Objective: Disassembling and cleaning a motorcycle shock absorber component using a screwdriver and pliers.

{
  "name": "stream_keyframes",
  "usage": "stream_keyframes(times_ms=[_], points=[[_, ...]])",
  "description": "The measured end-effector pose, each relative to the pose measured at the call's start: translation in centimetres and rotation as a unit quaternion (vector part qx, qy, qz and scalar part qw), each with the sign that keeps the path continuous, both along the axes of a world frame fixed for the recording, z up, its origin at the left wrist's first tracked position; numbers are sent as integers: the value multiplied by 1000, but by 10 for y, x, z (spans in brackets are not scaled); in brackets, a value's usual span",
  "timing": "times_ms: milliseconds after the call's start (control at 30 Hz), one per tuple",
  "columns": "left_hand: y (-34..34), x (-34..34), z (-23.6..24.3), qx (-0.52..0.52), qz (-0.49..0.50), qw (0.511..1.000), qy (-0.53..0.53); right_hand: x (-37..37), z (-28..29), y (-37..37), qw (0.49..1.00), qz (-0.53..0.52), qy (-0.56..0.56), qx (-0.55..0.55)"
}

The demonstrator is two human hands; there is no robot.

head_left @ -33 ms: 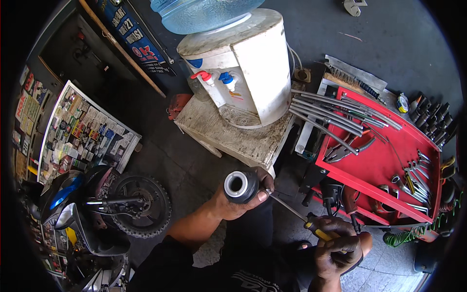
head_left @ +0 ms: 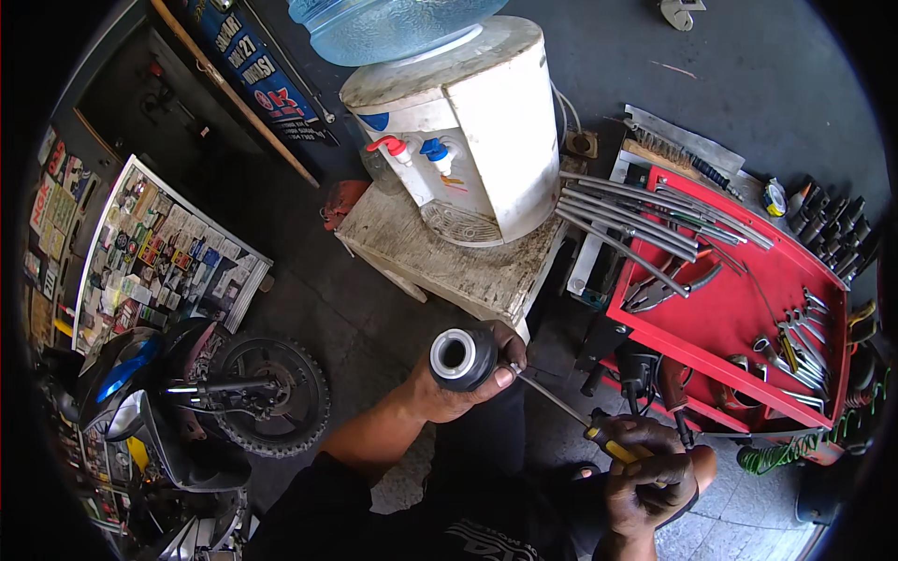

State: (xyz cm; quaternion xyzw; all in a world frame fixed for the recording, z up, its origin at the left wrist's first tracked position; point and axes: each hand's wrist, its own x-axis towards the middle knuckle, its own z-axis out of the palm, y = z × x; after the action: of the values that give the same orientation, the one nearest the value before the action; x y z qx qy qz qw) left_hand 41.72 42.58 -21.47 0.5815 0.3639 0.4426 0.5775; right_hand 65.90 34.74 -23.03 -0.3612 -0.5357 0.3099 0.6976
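A black cylindrical part with a silver ring and hollow centre (head_left: 464,355) is gripped in my left hand (head_left: 472,379), its thumb and fingers wrapped around it. My right hand (head_left: 659,477) is closed on the yellow-and-black handle of a screwdriver (head_left: 559,407). The long thin shaft reaches up and left to the side of the black part beside my left thumb; exactly where its tip touches is too small to tell.
A water dispenser (head_left: 500,140) stands on a worn wooden stand (head_left: 383,238) ahead. On the right, a red tool cart (head_left: 758,309) holds metal tubes (head_left: 636,224), pliers (head_left: 655,290) and wrenches (head_left: 804,355). A motorcycle (head_left: 150,393) and a sticker-covered board (head_left: 159,262) are at left.
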Motion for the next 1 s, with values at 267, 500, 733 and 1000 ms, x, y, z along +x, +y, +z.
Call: stream_keyframes(times_ms=[267, 500, 733, 1000], points=[[6, 0, 14, 34, 4, 996, 77, 4, -13, 2, 997, 71, -42, -6], [10, -8, 37, 27, -34, 981, 189, -1, -44, 2, 994, 90, 6, -55], [2, 4, 34, -18, 17, 987, 156, -2, -54, -1, 992, 80, 66, -66], [0, 15, 11, -33, 40, 996, 69, 19, -49, 4, 973, 59, 182, -132]])
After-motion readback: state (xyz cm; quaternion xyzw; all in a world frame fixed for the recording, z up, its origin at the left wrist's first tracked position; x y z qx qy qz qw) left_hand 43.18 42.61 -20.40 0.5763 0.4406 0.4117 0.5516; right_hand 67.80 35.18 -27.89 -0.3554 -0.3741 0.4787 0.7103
